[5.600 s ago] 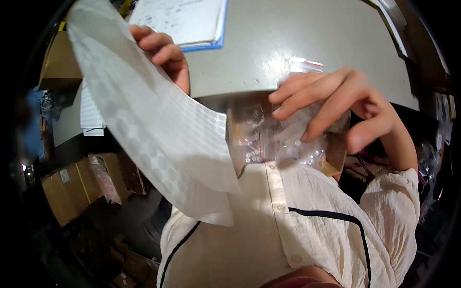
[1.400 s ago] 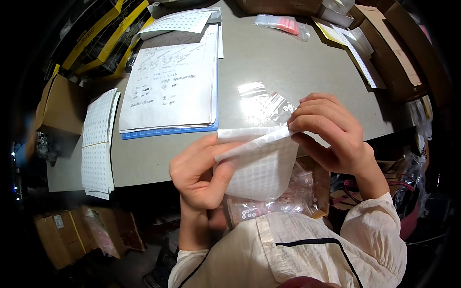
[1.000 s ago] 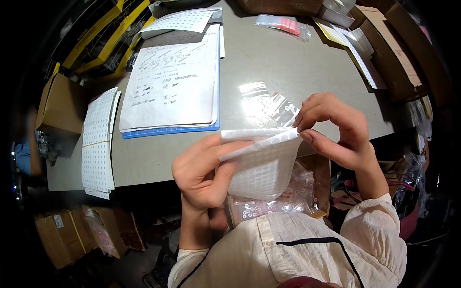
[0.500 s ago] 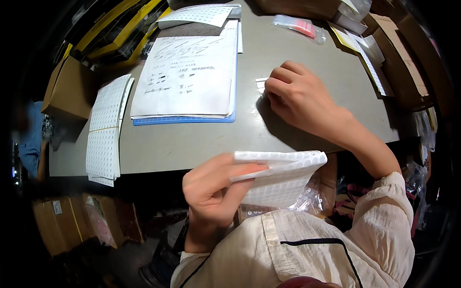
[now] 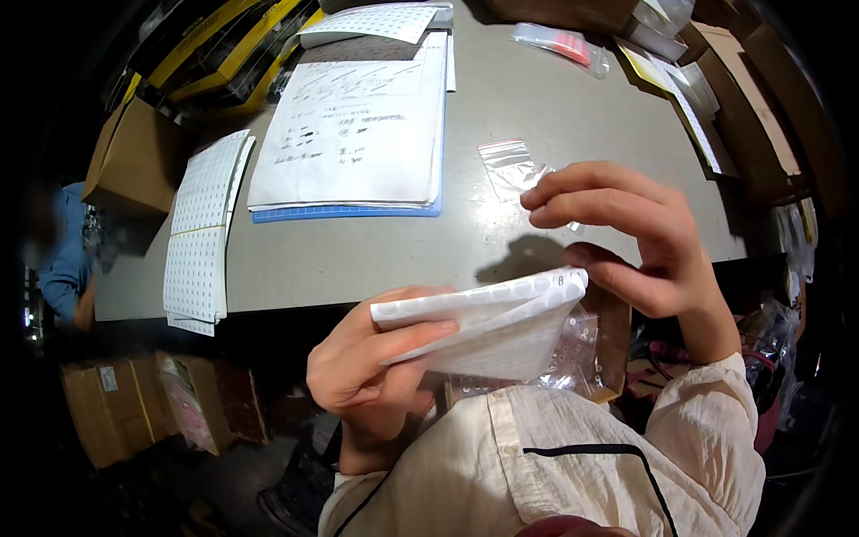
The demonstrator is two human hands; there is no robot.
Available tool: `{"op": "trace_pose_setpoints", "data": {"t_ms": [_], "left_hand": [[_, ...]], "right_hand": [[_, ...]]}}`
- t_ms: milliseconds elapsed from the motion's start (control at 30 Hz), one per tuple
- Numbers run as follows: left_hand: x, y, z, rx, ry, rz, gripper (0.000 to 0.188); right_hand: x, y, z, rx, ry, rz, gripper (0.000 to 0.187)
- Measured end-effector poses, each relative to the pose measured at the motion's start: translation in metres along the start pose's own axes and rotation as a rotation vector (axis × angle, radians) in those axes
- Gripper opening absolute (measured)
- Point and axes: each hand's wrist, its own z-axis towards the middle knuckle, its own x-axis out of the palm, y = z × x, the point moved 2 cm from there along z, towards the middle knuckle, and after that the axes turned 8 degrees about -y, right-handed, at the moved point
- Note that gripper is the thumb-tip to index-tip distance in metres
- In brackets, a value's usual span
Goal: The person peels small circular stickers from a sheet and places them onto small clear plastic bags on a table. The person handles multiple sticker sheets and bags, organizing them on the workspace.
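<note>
My left hand (image 5: 371,367) grips a folded sheet of round white stickers (image 5: 488,309), held over my lap in front of the table edge. Fingers lie on its upper and lower sides at the left end. Close to the right end of the sheet is my right hand (image 5: 631,228), holding nothing, with thumb and fingers spread apart. Whether its thumb touches the sheet's corner I cannot tell. Just beyond my right fingers, a small clear zip bag (image 5: 510,170) lies flat on the table.
A stack of written papers (image 5: 349,152) rests on a blue board, beside banded sticker sheets (image 5: 199,233). Farther back lies a bag with red contents (image 5: 564,49). Cardboard boxes (image 5: 134,157) flank the table (image 5: 349,259). Below the sheet, clear bags of small rings (image 5: 577,349) sit in a box.
My right hand has lifted off the small zip bag, come back toward the sticker sheet and opened. The sheet and my left hand have shifted slightly left.
</note>
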Motion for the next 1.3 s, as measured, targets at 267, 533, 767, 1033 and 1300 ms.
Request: {"op": "trace_pose_setpoints", "data": {"t_ms": [267,533,767,1033,1300], "left_hand": [[0.001,-0.014,-0.006,0.014,-0.013,0.026,0.027],[0.005,-0.028,-0.009,0.049,0.004,0.014,0.026],[0.008,-0.030,-0.012,0.101,0.037,0.061,0.027],[-0.010,0.002,-0.018,-0.118,-0.198,-0.080,0.025],[-0.035,0.018,-0.023,-0.210,-0.309,-0.265,0.027]], "right_hand": [[-0.006,0.019,-0.015,-0.076,-0.066,0.010,0.031],[-0.002,0.023,-0.023,-0.113,-0.102,-0.113,0.024],[0.001,0.028,-0.027,-0.265,-0.103,-0.330,0.019],[-0.021,-0.004,-0.023,-0.079,-0.162,-0.302,0.019],[-0.012,-0.052,-0.002,0.010,0.307,-0.544,0.011]]}}
